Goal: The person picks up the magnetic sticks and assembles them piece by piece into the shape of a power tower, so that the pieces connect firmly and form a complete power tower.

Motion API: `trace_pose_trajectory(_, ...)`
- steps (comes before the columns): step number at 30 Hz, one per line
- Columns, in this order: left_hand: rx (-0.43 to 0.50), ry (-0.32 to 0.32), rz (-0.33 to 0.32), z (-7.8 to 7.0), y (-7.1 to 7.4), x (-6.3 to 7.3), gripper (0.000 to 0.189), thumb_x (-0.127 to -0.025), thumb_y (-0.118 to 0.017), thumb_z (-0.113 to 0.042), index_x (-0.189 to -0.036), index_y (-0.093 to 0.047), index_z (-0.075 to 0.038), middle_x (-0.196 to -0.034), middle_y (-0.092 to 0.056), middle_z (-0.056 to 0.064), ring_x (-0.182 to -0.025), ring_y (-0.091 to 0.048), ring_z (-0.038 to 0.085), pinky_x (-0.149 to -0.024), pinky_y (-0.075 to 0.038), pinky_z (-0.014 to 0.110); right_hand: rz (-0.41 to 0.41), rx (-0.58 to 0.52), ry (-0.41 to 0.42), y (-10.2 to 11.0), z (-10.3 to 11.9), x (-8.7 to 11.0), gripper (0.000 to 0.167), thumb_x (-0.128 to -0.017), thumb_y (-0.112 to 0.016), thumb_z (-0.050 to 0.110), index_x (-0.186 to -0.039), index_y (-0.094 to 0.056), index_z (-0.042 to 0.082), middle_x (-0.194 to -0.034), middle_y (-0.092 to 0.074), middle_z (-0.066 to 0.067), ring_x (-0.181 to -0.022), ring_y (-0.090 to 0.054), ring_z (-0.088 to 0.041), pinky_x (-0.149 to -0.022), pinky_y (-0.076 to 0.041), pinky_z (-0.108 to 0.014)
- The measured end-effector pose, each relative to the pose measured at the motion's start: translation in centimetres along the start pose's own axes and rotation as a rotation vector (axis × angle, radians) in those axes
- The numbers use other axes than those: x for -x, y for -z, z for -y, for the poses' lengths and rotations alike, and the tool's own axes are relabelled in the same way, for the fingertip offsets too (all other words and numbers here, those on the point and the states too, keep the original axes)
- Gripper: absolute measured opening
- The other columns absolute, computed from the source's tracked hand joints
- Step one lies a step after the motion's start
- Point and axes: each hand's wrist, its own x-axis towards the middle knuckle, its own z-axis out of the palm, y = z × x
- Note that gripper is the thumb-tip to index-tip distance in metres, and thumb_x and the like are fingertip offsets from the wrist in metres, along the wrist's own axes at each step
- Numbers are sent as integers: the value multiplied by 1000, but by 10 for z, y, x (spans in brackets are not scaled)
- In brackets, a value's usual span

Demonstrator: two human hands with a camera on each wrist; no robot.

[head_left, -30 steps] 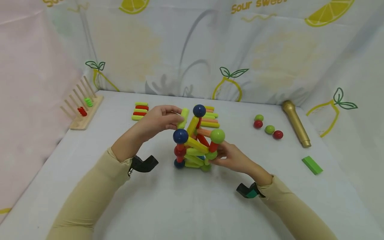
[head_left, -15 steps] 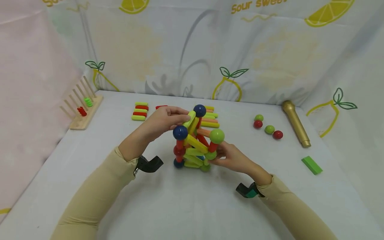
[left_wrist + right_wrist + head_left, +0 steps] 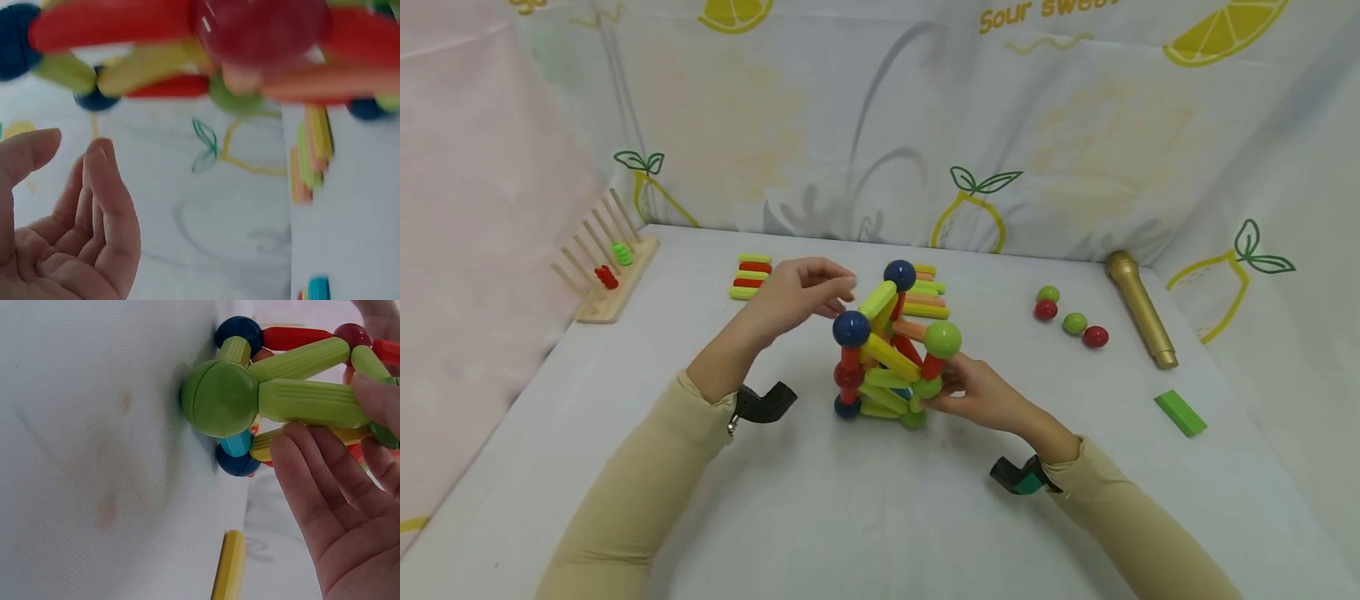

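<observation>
A tower of magnetic sticks and balls [image 3: 891, 362] stands upright mid-table. Across its top, a yellow-green stick [image 3: 878, 300] spans from the front-left blue ball [image 3: 851, 329] to the rear blue ball [image 3: 899, 275]. Just left of the tower is my left hand [image 3: 790, 300], fingers loosely bent and holding nothing; the left wrist view shows a gap between thumb and fingertips. At the tower's right side, my right hand [image 3: 985, 396] steadies it. In the right wrist view its thumb and fingers pinch an upright green stick [image 3: 312, 401] above the bottom green ball [image 3: 220, 399].
Loose sticks [image 3: 749, 277] lie in a row at the back left, and more sticks [image 3: 927, 300] behind the tower. Several red and green balls [image 3: 1074, 323], a gold microphone [image 3: 1141, 308] and a green block [image 3: 1181, 413] are at right. A wooden peg rack [image 3: 617, 283] stands far left.
My left hand brought the yellow-green stick rightward onto the tower's top between the two blue balls, let go, and drew back left. The right hand has stayed in place.
</observation>
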Motion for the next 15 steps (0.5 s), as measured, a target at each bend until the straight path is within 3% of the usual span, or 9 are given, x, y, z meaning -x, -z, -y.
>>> trace_pose_trajectory(3, -179, -8, -139, 31, 27, -9, 33, -92, -59, -29, -114, -60, -5, -107, -61, 13, -95, -56, 24, -83, -47, 38, 0, 2, -6, 0, -1, 0, 50, -82, -69, 3, -126, -43, 1, -115, -58, -14, -95, -62, -22, -84, -50, -33)
trace_pose_trajectory(5, -265, 36, -165, 56, 47, -15, 32, -92, -59, -26, -118, -58, -6, -112, -58, 13, -103, -52, 26, -85, -44, 41, 0, 4, -8, 0, -1, -1, 50, -83, -69, 3, -126, -43, 2, -116, -58, -14, -95, -62, -22, -84, -50, -33)
trace_pose_trajectory(9, -371, 185, -98, 96, 79, -24, 41, -94, -55, -21, -131, -49, -4, -132, -44, 21, -120, -39, 36, -95, -37, 51, 2, 1, -12, 0, -1, 0, 50, -83, -68, 3, -126, -43, 2, -116, -58, -14, -95, -62, -22, -85, -50, -33)
trace_pose_trajectory(12, -428, 279, -49, 109, 89, -28, 48, -94, -53, -20, -136, -42, -1, -141, -31, 26, -124, -30, 41, -100, -31, 54, -1, -1, -9, 0, 1, 1, 50, -83, -68, 4, -126, -43, 1, -116, -58, -14, -95, -62, -22, -85, -50, -35)
trace_pose_trajectory(15, -495, 300, -43, 114, 91, -32, 47, -93, -54, -17, -134, -43, 2, -139, -31, 29, -122, -29, 44, -100, -29, 54, -3, -2, -1, 0, 1, 1, 49, -84, -68, 4, -126, -43, 0, -116, -58, -15, -94, -62, -23, -84, -50, -37)
